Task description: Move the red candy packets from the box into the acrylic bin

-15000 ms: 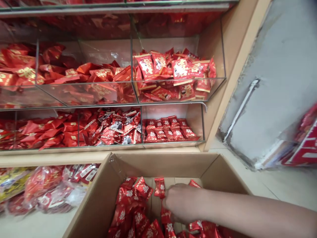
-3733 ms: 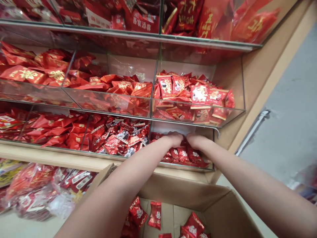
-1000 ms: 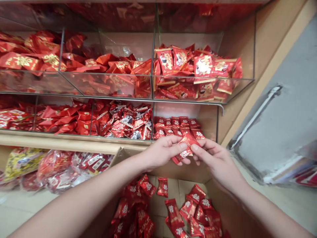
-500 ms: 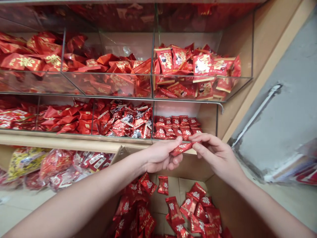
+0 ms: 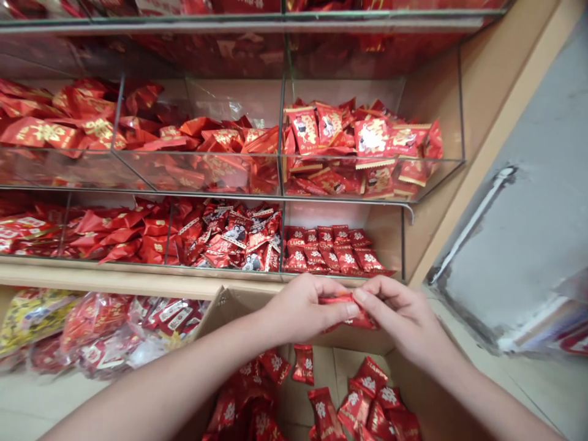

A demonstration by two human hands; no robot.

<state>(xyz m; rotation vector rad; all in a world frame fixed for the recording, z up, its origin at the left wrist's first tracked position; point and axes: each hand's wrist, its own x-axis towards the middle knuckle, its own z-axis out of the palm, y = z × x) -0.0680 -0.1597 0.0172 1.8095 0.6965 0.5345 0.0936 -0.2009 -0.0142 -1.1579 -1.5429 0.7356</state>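
Note:
Between my hands is a small red candy packet (image 5: 364,320), over the cardboard box (image 5: 248,298). My left hand (image 5: 305,309) has its thumb pressed on the packet. My right hand (image 5: 395,309) pinches its right side. The fingers partly cover the packet. Below, more red packets (image 5: 325,413) with silver marks lie loose in the box. Just beyond my hands, a clear compartment holds similar packets (image 5: 346,259) in neat rows on the lower shelf.
Clear bins of red packets (image 5: 372,138) fill the shelf above. Plastic bags of sweets (image 5: 96,321) lie under the shelf at the left. A wooden side panel (image 5: 487,128) and a grey wall (image 5: 533,202) stand at the right.
The view has tilted up, so the shelves sit lower. My hands have closed in around the packet, and my left thumb now lies across it.

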